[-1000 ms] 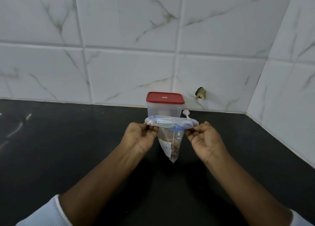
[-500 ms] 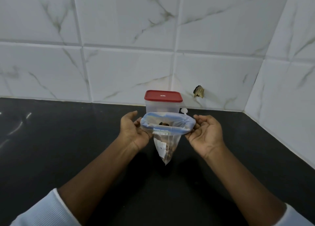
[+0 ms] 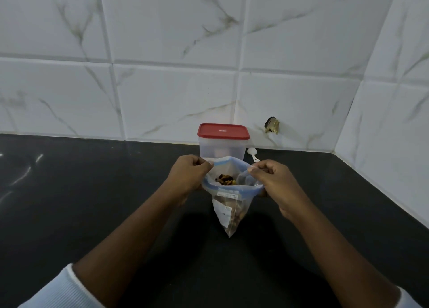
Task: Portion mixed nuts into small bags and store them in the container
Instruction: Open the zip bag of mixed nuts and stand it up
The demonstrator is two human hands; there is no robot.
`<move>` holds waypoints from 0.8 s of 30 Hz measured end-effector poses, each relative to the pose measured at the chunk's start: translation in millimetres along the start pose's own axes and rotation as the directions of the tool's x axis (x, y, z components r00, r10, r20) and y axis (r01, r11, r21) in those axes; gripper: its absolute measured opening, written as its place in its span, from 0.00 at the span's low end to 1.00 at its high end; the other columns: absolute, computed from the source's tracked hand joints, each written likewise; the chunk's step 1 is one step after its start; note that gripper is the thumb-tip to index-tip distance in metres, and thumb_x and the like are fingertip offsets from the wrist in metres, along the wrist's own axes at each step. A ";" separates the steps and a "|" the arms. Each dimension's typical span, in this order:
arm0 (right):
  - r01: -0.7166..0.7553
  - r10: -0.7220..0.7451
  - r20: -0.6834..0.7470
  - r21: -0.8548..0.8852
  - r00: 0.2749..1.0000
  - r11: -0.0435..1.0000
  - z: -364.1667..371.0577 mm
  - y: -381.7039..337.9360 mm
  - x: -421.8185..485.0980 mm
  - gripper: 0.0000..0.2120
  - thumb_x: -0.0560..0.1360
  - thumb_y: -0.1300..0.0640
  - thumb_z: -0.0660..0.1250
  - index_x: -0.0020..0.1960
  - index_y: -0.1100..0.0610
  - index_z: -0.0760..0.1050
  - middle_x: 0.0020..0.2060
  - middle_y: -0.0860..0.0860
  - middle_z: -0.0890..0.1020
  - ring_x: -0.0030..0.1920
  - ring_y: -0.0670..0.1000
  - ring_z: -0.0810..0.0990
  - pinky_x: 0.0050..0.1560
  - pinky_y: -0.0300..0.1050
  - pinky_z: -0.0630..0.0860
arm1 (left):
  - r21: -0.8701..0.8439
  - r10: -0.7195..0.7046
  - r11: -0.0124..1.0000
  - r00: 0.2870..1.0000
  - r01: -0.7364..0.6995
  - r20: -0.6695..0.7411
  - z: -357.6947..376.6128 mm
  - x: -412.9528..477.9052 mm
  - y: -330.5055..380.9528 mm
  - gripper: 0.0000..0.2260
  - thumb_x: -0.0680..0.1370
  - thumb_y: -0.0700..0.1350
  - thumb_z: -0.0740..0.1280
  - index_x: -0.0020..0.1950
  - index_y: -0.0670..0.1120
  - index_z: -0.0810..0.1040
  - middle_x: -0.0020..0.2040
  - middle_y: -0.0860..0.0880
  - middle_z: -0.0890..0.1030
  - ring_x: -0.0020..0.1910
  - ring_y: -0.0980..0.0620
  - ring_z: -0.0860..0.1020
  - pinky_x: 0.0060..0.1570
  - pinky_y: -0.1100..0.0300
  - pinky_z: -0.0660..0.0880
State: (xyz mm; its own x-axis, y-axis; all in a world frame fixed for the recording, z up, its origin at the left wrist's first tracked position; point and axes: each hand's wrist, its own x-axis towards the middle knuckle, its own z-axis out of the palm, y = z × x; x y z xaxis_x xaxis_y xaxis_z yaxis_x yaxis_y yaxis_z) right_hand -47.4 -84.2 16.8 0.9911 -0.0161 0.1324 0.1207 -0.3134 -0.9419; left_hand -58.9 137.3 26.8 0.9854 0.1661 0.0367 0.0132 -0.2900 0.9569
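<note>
Head view has the left hand [image 3: 190, 175] and right hand [image 3: 271, 180] each pinching 1 side of the open zip bag [image 3: 229, 205], which hangs point-down, nuts [image 3: 225, 179] inside, with the lidded container [image 3: 222, 148] just behind.

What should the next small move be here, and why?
Probably free the right hand to fetch the white scoop: it and the left hand pinch the bag mouth open, nuts show inside, the container is lidded.

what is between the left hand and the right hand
In the head view, the zip bag, its mouth open, hangs between the left hand and right hand; nuts show inside.
</note>
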 end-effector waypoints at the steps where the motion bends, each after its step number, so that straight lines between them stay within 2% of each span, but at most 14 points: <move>1: 0.037 -0.037 0.005 -0.096 0.999 0.995 -1.0 1.0 0.1 0.04 0.80 0.53 0.70 0.51 0.51 0.83 0.46 0.49 0.86 0.48 0.50 0.85 0.47 0.49 0.84 | 0.027 0.020 0.999 1.000 -0.020 -0.002 1.2 0.4 -1.3 0.08 0.83 0.47 0.68 0.53 0.43 0.82 0.52 0.45 0.84 0.50 0.46 0.84 0.51 0.50 0.85; 3: 0.100 -0.095 0.031 -0.247 0.995 0.964 -2.1 2.3 -0.5 0.04 0.79 0.52 0.70 0.50 0.50 0.84 0.44 0.46 0.86 0.46 0.47 0.84 0.46 0.47 0.83 | 0.076 0.081 0.994 0.997 -0.081 0.003 4.8 -0.1 -4.2 0.08 0.82 0.49 0.69 0.52 0.45 0.83 0.49 0.47 0.85 0.48 0.49 0.85 0.49 0.52 0.84; 6: 0.144 -0.145 0.027 -0.404 0.989 0.904 -3.2 1.5 0.0 0.05 0.80 0.55 0.69 0.49 0.52 0.83 0.42 0.47 0.85 0.42 0.44 0.82 0.37 0.36 0.73 | 0.175 0.159 0.972 0.987 -0.159 0.012 6.4 -1.7 -6.3 0.07 0.80 0.50 0.72 0.48 0.46 0.84 0.44 0.50 0.86 0.43 0.53 0.85 0.45 0.56 0.83; 8: 0.177 -0.212 -0.016 -0.494 0.977 0.851 -7.1 -0.7 1.6 0.05 0.81 0.58 0.68 0.50 0.52 0.83 0.43 0.47 0.84 0.41 0.41 0.81 0.35 0.34 0.70 | 0.268 0.213 0.945 0.975 -0.190 -0.058 0.4 -0.2 -4.5 0.06 0.80 0.49 0.73 0.47 0.47 0.85 0.43 0.51 0.86 0.41 0.54 0.84 0.43 0.57 0.83; 10: 0.197 -0.262 -0.061 -0.502 0.963 0.842 -11.2 -3.9 1.9 0.06 0.80 0.61 0.68 0.52 0.52 0.82 0.44 0.47 0.83 0.43 0.41 0.80 0.36 0.33 0.71 | 0.315 0.268 0.924 0.955 -0.218 -0.125 -7.7 0.9 -1.0 0.06 0.79 0.49 0.74 0.46 0.47 0.86 0.40 0.52 0.85 0.38 0.53 0.84 0.41 0.55 0.84; 13: 0.237 -0.313 -0.071 -0.503 0.947 0.831 -11.7 -5.4 0.5 0.06 0.81 0.61 0.68 0.54 0.53 0.81 0.45 0.47 0.83 0.44 0.43 0.81 0.39 0.34 0.74 | 0.339 0.314 0.905 0.941 -0.258 -0.121 -10.4 -0.5 2.6 0.07 0.80 0.49 0.74 0.46 0.47 0.87 0.38 0.52 0.84 0.36 0.53 0.83 0.41 0.53 0.84; 16: 0.234 -0.244 0.041 -0.466 0.969 0.853 -14.0 -6.7 -1.5 0.08 0.80 0.55 0.70 0.59 0.51 0.78 0.47 0.46 0.82 0.45 0.44 0.81 0.42 0.40 0.78 | 0.398 0.332 0.875 0.940 -0.275 -0.080 -6.5 -1.7 3.9 0.07 0.81 0.48 0.71 0.44 0.49 0.83 0.38 0.52 0.82 0.36 0.55 0.82 0.40 0.55 0.84; 18: 0.204 -0.164 0.125 -0.459 0.978 0.865 -16.2 -7.4 -2.3 0.10 0.78 0.50 0.73 0.57 0.50 0.77 0.46 0.46 0.83 0.43 0.46 0.83 0.39 0.42 0.79 | 0.424 0.328 0.865 0.941 -0.267 -0.078 -7.3 -1.3 4.3 0.09 0.82 0.47 0.70 0.42 0.50 0.80 0.39 0.52 0.82 0.36 0.55 0.82 0.38 0.57 0.83; 20: 0.204 -0.174 0.107 -0.478 0.979 0.854 -17.1 -7.1 -1.6 0.08 0.78 0.53 0.73 0.56 0.51 0.79 0.43 0.46 0.83 0.39 0.45 0.84 0.37 0.40 0.80 | 0.440 0.302 0.865 0.951 -0.241 -0.072 -9.7 -0.1 4.6 0.08 0.82 0.46 0.68 0.43 0.49 0.79 0.40 0.51 0.82 0.36 0.54 0.82 0.37 0.58 0.82; 22: 0.217 -0.226 0.045 -0.502 0.973 0.837 -17.4 -6.4 0.0 0.07 0.78 0.58 0.73 0.56 0.51 0.81 0.42 0.44 0.84 0.40 0.42 0.83 0.37 0.36 0.76 | 0.465 0.269 0.857 0.962 -0.223 -0.035 -14.7 -2.7 8.7 0.07 0.82 0.46 0.68 0.45 0.48 0.80 0.41 0.50 0.83 0.37 0.53 0.83 0.38 0.55 0.83; 24: 0.237 -0.253 0.022 -0.444 0.967 0.864 -17.9 -7.1 0.3 0.08 0.79 0.60 0.71 0.55 0.50 0.83 0.42 0.44 0.84 0.41 0.41 0.82 0.39 0.35 0.76 | 0.515 0.255 0.825 0.967 -0.233 0.030 -21.2 -6.1 15.2 0.07 0.81 0.46 0.68 0.45 0.46 0.80 0.39 0.49 0.83 0.35 0.52 0.81 0.38 0.53 0.83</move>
State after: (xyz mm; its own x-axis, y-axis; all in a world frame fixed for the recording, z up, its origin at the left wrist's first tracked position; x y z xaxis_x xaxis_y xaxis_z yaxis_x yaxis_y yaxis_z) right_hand -49.0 -98.9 29.1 0.9292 0.0850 0.3596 0.3136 -0.6961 -0.6458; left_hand -68.2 151.8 47.3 0.9609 0.0583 0.2705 -0.1318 -0.7631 0.6327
